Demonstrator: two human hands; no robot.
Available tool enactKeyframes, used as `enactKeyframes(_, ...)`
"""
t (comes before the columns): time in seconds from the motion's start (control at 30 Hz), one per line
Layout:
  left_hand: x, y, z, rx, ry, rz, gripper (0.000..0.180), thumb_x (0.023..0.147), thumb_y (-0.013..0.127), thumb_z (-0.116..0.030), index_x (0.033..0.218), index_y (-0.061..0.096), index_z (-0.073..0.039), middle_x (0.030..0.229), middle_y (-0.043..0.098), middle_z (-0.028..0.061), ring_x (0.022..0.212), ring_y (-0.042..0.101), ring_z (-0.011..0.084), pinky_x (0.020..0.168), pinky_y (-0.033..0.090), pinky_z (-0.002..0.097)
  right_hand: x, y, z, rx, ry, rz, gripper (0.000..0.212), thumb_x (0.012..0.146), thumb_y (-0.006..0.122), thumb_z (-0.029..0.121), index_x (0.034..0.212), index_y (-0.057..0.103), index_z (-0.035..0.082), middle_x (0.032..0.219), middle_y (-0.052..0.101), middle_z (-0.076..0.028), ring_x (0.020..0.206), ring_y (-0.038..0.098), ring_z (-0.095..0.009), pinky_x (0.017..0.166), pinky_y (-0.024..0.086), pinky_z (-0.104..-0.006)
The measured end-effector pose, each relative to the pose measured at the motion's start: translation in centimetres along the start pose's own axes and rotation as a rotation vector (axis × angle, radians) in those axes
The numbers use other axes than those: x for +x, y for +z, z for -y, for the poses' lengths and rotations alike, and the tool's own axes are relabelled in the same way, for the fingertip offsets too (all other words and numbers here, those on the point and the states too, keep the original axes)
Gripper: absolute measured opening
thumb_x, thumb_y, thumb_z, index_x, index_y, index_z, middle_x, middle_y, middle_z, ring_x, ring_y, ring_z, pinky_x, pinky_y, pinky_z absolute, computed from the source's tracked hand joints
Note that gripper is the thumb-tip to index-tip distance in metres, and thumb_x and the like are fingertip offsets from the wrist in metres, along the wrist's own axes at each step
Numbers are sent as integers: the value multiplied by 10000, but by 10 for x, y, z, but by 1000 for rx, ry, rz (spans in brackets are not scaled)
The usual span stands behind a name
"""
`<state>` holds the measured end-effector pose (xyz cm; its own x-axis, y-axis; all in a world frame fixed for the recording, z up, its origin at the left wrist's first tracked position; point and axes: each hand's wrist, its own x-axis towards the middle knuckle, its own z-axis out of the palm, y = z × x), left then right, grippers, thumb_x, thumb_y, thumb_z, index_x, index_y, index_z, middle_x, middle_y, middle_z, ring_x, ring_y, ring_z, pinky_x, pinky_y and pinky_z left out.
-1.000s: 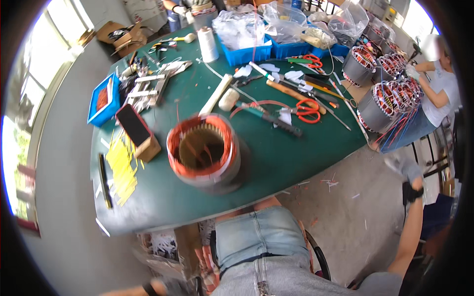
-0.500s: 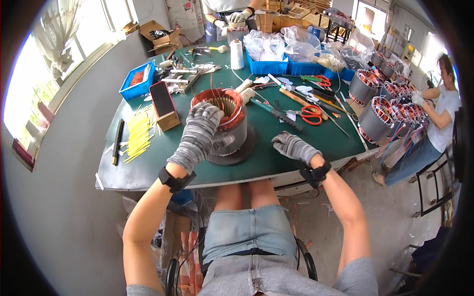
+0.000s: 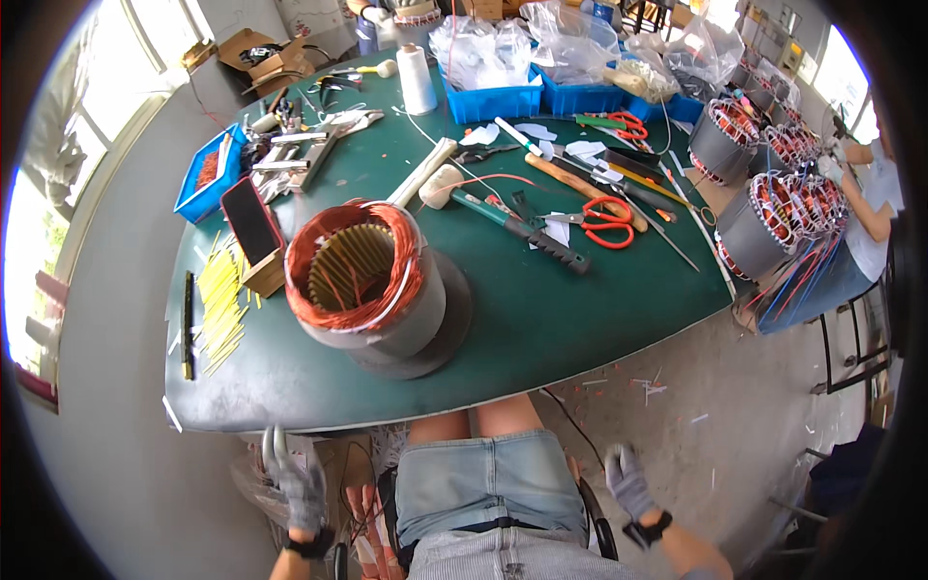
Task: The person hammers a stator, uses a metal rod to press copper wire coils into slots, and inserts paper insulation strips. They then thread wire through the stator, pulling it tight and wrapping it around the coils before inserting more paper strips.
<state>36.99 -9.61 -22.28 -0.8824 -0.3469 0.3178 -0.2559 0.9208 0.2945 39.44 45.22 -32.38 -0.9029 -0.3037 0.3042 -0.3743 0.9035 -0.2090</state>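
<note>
A grey motor stator (image 3: 430, 314) with reddish copper windings (image 3: 401, 232) round its open top stands on a dark round base (image 3: 459, 329) near the table's front edge. Neither hand touches it. My left hand (image 3: 298, 486), in a grey knit glove, is low beside my chair. Its fingers stretch toward the table's front edge and it holds nothing visible. On the other side, my right hand (image 3: 628, 481), gloved the same way, hangs over the floor with its fingers extended and apart from any object. Motion blurs both hands slightly.
The green table (image 3: 580, 319) carries a green-handled mallet (image 3: 517, 227), red scissors (image 3: 609, 224), a phone on a wooden stand (image 3: 253, 224), yellow strips (image 3: 220, 300) and blue bins (image 3: 493, 100). Wound stators (image 3: 764, 227) stand at right, near a seated co-worker (image 3: 870, 188).
My left hand has left the stator's winding and dropped below the table edge. My right hand has pulled back from above the table. The view has shifted, and the stator now shows uncovered.
</note>
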Motion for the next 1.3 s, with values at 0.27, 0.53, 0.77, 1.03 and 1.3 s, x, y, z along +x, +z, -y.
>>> enactKeyframes(0.27, -166, 70, 158, -114, -767, 1113, 804, 755, 715, -392, 1345, 294, -44, 1263, 423, 193, 1152, 422, 365, 965, 365, 428, -178, 73, 8, 844, 1439, 839, 387, 965, 458, 404, 889, 627, 64, 702, 641, -110, 688, 642, -284, 669, 513, -420)
enactKeyframes(0.53, -112, 54, 134, -417, -1027, 1364, 305, 885, 587, -310, 1038, 592, -46, 883, 601, 100, 807, 587, 256, 699, 470, 367, -89, 61, 26, 552, 1256, 732, 178, 826, 621, 204, 830, 648, 29, 725, 650, -166, 654, 646, -287, 580, 503, -410)
enactKeyframes(0.77, -142, 33, 132, -450, -887, 1237, 238, 917, 571, -282, 712, 588, -160, 565, 508, -30, 446, 424, 127, 427, 329, 292, -53, 30, 27, 1017, 1472, 666, 354, 968, 526, 394, 788, 582, 95, 621, 553, -50, 499, 521, -182, 456, 420, -339)
enactKeyframes(1.03, -131, 50, 146, -465, -1016, 1313, 229, 921, 530, -349, 829, 589, -148, 658, 544, 19, 564, 498, 166, 494, 376, 320, 2, 17, 49, 765, 1437, 775, 325, 954, 548, 356, 828, 555, 56, 601, 533, -64, 467, 506, -184, 452, 427, -343)
enactKeyframes(1.3, -121, 101, 180, -313, -819, 1360, 401, 937, 433, -465, 1051, 582, -110, 902, 619, 87, 804, 587, 249, 650, 453, 388, 7, 43, 43, 785, 1396, 765, 397, 963, 501, 398, 848, 580, 26, 609, 560, -86, 529, 568, -213, 519, 461, -372)
